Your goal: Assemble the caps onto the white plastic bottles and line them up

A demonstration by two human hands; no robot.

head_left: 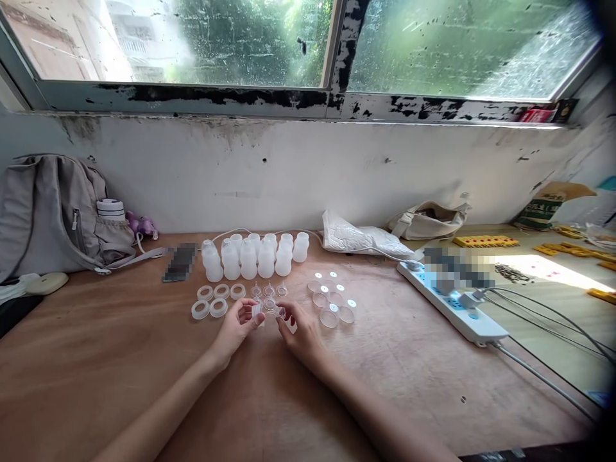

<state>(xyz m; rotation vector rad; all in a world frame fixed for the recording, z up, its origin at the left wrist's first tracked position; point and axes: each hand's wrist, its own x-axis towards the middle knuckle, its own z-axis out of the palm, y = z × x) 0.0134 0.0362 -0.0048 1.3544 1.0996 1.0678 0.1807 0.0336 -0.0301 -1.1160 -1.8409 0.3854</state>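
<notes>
My left hand (240,324) pinches a translucent white bottle collar ring (256,310) between thumb and fingers, the ring tipped on edge. Close beside it, my right hand (299,327) has its thumb and fingers closed on a small clear piece that looks like a bottle nipple (281,312), partly hidden by the fingers. Just beyond both hands, several clear silicone nipples (269,290) stand on the wooden table (192,385). More collar rings (200,310) lie flat to the left. On the right are clear round caps (329,319) and small white discs (351,303).
Behind the parts stand rows of frosted bottles (248,260). A phone (180,263) and a grey backpack (52,212) are at left. A white plastic packet (360,237), a beige bag (430,219) and a power strip (452,305) with cables sit at right.
</notes>
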